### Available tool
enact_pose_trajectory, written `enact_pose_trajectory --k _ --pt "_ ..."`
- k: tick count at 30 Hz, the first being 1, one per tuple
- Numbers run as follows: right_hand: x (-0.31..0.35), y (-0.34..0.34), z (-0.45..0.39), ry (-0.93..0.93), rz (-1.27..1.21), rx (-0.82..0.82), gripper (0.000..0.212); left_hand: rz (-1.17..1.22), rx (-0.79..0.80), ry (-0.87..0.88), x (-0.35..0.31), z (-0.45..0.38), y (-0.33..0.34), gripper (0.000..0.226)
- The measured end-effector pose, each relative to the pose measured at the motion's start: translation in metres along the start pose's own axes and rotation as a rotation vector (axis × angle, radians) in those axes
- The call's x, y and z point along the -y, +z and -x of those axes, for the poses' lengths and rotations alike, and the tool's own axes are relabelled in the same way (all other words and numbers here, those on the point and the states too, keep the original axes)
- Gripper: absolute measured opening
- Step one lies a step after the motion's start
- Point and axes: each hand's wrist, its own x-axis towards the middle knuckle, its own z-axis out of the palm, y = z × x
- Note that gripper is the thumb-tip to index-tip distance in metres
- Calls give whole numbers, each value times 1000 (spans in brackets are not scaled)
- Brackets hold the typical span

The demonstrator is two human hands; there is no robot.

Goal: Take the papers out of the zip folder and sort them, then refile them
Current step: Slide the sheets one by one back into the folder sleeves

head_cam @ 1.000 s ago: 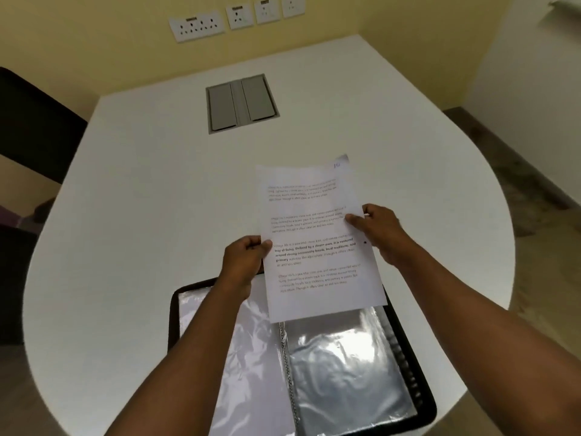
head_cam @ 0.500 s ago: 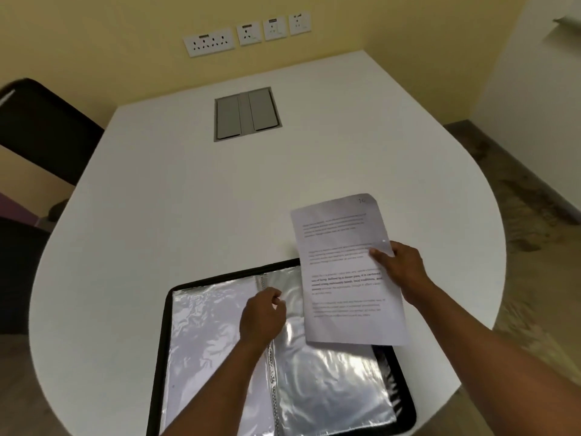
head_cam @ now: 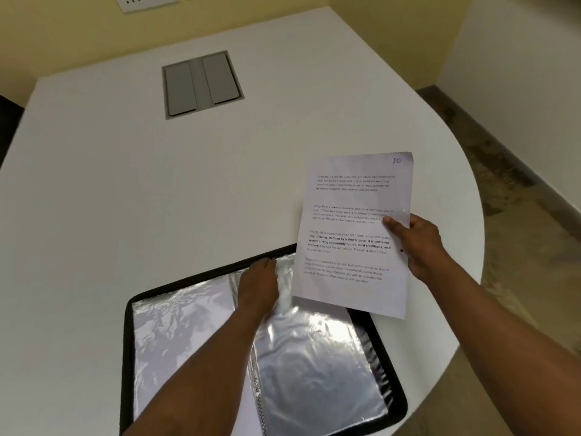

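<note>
At the upper left of the frame a white socket plate (head_cam: 144,1) sits on the yellow wall. Below it the white table (head_cam: 110,184) has a grey hatch (head_cam: 202,84) in its upper middle. In the lower middle the black zip folder (head_cam: 127,325) lies open with shiny plastic sleeves (head_cam: 314,357). My left hand (head_cam: 257,287) rests on the sleeves near the spine, fingers quite straight. At the right my right hand (head_cam: 415,243) pinches a printed sheet (head_cam: 349,234) by its right edge, held above the folder's upper right corner.
</note>
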Motion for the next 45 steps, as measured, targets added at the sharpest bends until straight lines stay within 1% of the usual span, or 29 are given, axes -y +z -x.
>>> enact_pose_trajectory --k 6,9,15,18,20,23,28,31,34,37,40,42,45 --pt "2 5 -10 7 -31 -13 31 -71 -79 40 1 -14 1 6" --pt "1 9 -14 21 -40 -12 32 -59 -69 20 0 -20 0 8" --pt "2 15 -23 32 -47 -8 20 -17 -19 -9 -6 -27 -8 12" --pt "3 15 -27 32 -60 -17 16 -41 11 0 -9 -31 -14 16" --pt "4 14 -30 35 -72 -35 19 -61 35 -11 -11 -35 -20 18" --pt "4 13 -33 43 -84 -60 29 -52 62 -24 -10 -41 -26 14" --pt "5 13 -34 39 -128 -79 26 27 138 -11 -6 -42 -34 16" --pt "5 14 -36 37 -156 -92 24 87 129 -16 -2 -38 -34 16" --pt "5 15 -38 30 -177 -99 21 93 107 -20 -1 -35 -37 9" --pt "5 14 -41 2 -200 -155 21 108 108 7 -1 -36 -39 6" --pt "7 14 -42 -15 -253 -223 15 100 101 14 -1 -38 -38 4" --pt "6 14 -44 -24 -268 -238 14 125 107 6 -2 -39 -39 7" --pt "6 16 -47 -37 -273 -234 14 152 151 24 -5 -39 -43 17"
